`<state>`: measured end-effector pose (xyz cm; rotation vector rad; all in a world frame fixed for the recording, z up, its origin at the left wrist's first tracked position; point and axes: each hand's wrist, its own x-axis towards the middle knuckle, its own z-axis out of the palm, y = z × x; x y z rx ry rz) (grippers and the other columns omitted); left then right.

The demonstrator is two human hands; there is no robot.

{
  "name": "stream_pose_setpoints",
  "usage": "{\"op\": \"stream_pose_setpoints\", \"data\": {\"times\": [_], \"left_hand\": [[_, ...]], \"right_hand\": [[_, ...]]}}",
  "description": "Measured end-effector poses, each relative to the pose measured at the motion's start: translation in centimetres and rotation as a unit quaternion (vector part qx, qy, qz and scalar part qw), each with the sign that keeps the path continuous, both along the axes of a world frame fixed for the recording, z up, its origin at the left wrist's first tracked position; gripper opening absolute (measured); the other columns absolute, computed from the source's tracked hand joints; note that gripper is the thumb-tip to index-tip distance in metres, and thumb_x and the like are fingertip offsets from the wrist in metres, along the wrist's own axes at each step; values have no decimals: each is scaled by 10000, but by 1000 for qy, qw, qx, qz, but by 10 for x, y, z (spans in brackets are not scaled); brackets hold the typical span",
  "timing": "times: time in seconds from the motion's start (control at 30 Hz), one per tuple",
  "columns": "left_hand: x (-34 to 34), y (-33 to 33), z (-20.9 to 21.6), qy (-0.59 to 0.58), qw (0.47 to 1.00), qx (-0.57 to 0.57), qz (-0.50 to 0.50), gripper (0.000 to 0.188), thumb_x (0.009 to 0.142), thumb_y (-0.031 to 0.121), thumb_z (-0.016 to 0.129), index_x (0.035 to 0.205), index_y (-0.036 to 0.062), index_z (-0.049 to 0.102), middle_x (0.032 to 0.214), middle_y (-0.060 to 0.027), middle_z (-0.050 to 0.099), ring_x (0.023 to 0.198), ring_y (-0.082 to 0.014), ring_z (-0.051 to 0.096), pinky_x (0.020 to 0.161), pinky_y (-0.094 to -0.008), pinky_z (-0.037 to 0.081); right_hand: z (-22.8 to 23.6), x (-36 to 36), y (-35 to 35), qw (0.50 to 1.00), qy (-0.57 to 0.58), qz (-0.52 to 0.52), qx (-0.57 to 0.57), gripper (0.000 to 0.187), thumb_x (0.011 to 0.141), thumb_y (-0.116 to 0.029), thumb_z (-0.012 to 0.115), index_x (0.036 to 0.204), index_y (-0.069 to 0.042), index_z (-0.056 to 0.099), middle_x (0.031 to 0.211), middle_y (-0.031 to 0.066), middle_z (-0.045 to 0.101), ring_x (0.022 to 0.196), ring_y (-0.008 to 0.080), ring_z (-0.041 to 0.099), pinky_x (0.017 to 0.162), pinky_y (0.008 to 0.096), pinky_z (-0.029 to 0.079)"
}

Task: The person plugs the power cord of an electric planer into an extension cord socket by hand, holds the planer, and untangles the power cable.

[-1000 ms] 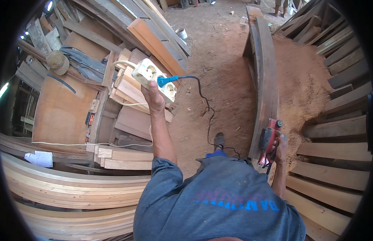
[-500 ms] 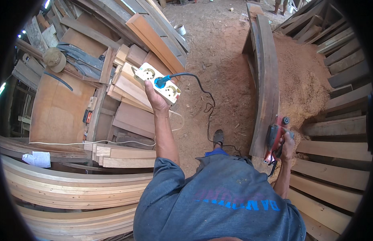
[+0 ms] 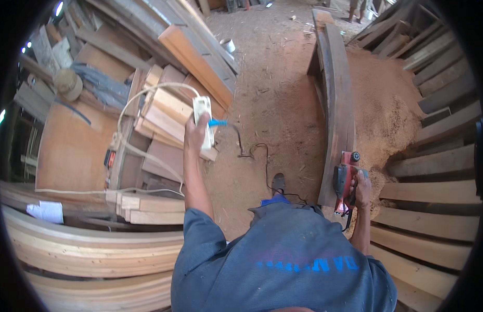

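A brown floor [image 3: 272, 78], scattered with wood chips, runs up the middle of the room, with a wide spread of sawdust [image 3: 382, 99] to the right. A long dark beam [image 3: 339, 93] stands lengthwise between them. Boards [image 3: 428, 195] lie in rows down the right side; curved planks [image 3: 95, 249] are stacked at lower left, below a flat brown panel [image 3: 75, 151] and shorter timber [image 3: 166, 109]. A dark shirt [image 3: 288, 249] fills the lower middle.

The right hand [image 3: 362, 190] is closed around a red power tool [image 3: 345, 177], held by the beam's near end; I cannot tell whether the two touch. The left hand [image 3: 195, 134] grips a white power strip [image 3: 201, 106] above the floor, just beside the timber, with a blue plug [image 3: 218, 123] in it.

The strip is turned nearly edge-on, so its sockets are hard to make out, and the left fingers are mostly hidden behind it. The plug's black cord [image 3: 267, 166] passes a foot [image 3: 278, 182] and disappears behind the shirt. At the top edge, another person's legs [image 3: 356, 11] are cut off.
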<state>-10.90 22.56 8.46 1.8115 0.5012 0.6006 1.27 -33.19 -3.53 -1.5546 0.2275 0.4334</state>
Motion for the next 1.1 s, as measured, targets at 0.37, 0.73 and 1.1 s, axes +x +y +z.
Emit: {"op": "stream_pose_setpoints", "data": {"times": [0.37,0.73,1.1], "left_hand": [[-23,-17,12,-243,885,-387,-90,613,921,618,524,1149,50,539,821,-124,653,640,-226,673,524,-348,581],[1,-29,-1,-228,907,-347,-70,608,913,592,562,1173,44,517,835,-110,656,637,-230,688,516,-343,589],[12,-40,0,-198,945,-257,-41,555,958,565,500,1136,40,526,839,-104,640,651,-227,683,527,-338,575]], "right_hand": [[-19,15,1,998,4,-9,58,321,1009,-432,501,872,-143,531,662,-58,489,502,37,451,431,181,387],[-13,14,3,996,24,2,83,310,1013,-403,475,841,-151,528,638,-66,497,475,38,473,413,181,421],[-17,14,-1,998,25,-3,61,303,1001,-400,508,840,-145,527,648,-56,509,478,43,477,418,185,420]]}}
